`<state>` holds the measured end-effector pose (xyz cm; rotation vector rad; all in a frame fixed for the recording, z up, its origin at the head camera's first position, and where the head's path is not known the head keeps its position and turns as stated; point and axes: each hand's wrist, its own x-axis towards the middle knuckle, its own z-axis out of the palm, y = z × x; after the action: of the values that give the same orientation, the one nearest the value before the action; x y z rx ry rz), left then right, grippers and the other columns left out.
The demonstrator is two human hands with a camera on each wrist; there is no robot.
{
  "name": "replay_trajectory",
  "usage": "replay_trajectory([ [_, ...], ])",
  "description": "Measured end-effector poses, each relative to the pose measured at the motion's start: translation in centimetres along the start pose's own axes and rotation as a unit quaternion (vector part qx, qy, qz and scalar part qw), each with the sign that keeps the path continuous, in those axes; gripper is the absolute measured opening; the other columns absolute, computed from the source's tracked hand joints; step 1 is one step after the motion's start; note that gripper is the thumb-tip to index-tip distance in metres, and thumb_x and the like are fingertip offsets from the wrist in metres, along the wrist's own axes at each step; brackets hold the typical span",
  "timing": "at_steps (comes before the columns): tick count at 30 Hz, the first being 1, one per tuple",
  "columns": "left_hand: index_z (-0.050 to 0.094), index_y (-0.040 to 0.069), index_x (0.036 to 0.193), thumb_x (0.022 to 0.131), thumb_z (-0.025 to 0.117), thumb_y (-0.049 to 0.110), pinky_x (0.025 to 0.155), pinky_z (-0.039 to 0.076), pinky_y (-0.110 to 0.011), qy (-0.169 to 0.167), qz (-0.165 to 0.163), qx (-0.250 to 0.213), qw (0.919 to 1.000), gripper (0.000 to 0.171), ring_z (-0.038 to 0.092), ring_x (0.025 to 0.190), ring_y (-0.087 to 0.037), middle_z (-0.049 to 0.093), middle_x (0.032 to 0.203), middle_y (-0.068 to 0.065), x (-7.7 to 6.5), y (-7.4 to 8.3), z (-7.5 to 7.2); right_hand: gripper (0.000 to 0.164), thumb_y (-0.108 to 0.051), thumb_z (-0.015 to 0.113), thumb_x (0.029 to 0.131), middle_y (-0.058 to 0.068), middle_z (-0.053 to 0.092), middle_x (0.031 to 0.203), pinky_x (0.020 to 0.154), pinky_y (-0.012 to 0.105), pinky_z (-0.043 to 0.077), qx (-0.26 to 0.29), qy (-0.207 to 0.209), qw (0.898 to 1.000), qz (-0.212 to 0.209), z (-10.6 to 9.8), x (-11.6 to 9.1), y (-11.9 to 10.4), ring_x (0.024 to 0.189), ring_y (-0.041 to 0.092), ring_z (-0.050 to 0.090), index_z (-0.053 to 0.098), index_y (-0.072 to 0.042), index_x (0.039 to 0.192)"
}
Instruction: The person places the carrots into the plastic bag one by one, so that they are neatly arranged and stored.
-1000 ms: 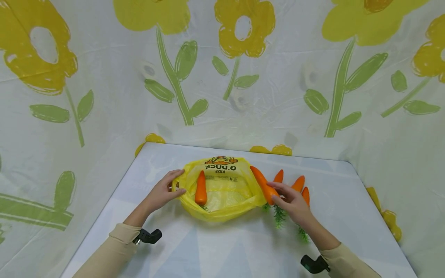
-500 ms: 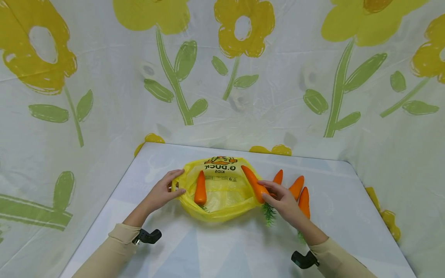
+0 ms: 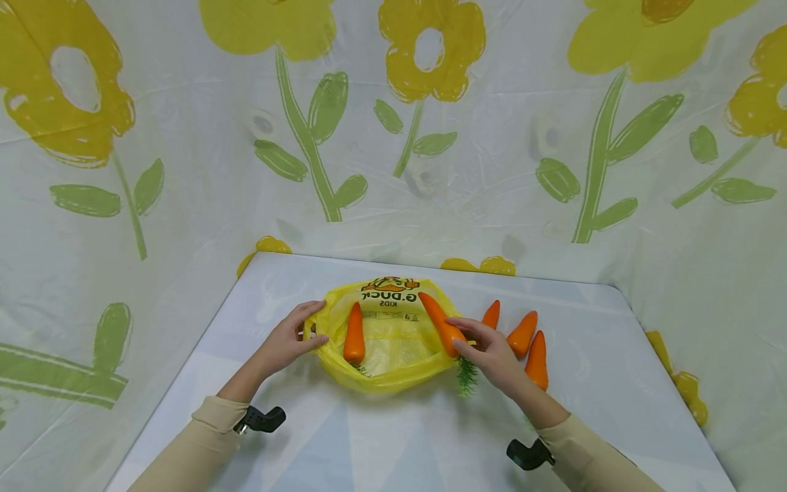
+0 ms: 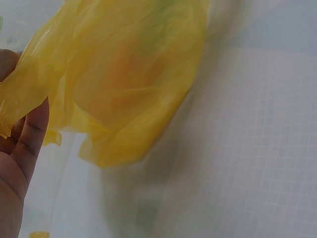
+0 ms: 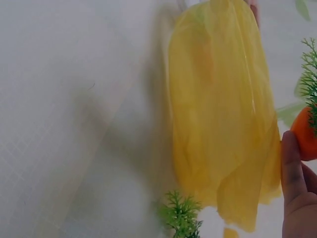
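A yellow plastic bag (image 3: 393, 383) stands with its mouth spread wide on the table; one carrot (image 3: 354, 335) leans inside it. My left hand (image 3: 294, 333) grips the bag's left rim, and the left wrist view has the thin plastic (image 4: 138, 99) bunched by the fingers. Between thumb and fingers my right hand (image 3: 492, 352) holds another carrot (image 3: 439, 321) by its thick end, tip pointing up and left over the bag's right rim. Its green top (image 3: 466, 378) hangs below. The right wrist view catches this carrot's orange end (image 5: 306, 136) at the fingertips.
Several more carrots lie right of the bag: one (image 3: 491, 314) behind the right hand, another (image 3: 522, 335) beside it, and a third (image 3: 537, 362) nearer. The white table (image 3: 615, 383) backs onto a flower-printed curtain (image 3: 479, 184).
My right hand has carried its carrot leftward, from beside the bag's right rim to over the mouth. The left hand, the bag and the carrot inside stay put.
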<state>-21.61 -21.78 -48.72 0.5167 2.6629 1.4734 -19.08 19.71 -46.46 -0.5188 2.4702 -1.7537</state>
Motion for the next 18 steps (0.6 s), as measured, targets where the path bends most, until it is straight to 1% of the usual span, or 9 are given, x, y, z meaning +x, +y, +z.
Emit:
replay_trajectory([
  [5,0.04,0.001,0.154,0.094,0.074,0.015,0.101,0.052,-0.051,0.001,0.0,-0.004,1.0,0.07,0.048,0.132,-0.042,0.036,0.155,-0.022,0.0,0.2,0.1,0.041,-0.027,0.068,0.099,0.007,0.06,0.141,0.092,0.023,0.054,-0.01,-0.003,1.0,0.012,0.2,0.4,-0.1,0.12,0.029,0.06,0.063,-0.017,0.138],
  [13,0.042,0.002,0.153,0.094,0.075,0.018,0.1,0.053,-0.049,-0.002,0.004,-0.009,1.0,0.07,0.048,0.132,-0.042,0.037,0.155,-0.021,-0.1,0.3,0.0,0.042,-0.032,0.067,0.1,0.008,0.061,0.139,0.091,0.025,0.055,-0.025,-0.006,0.999,0.025,0.4,1.0,-0.2,0.115,0.027,0.061,0.063,-0.02,0.139],
  [18,0.042,0.003,0.154,0.094,0.075,0.018,0.101,0.052,-0.05,-0.001,0.004,-0.011,0.9999,0.07,0.047,0.134,-0.042,0.037,0.155,-0.021,-0.1,0.2,0.0,0.042,-0.031,0.068,0.099,0.01,0.063,0.136,0.088,0.025,0.056,-0.022,-0.008,0.999,0.028,0.9,1.3,-0.4,0.111,0.025,0.062,0.063,-0.017,0.139],
])
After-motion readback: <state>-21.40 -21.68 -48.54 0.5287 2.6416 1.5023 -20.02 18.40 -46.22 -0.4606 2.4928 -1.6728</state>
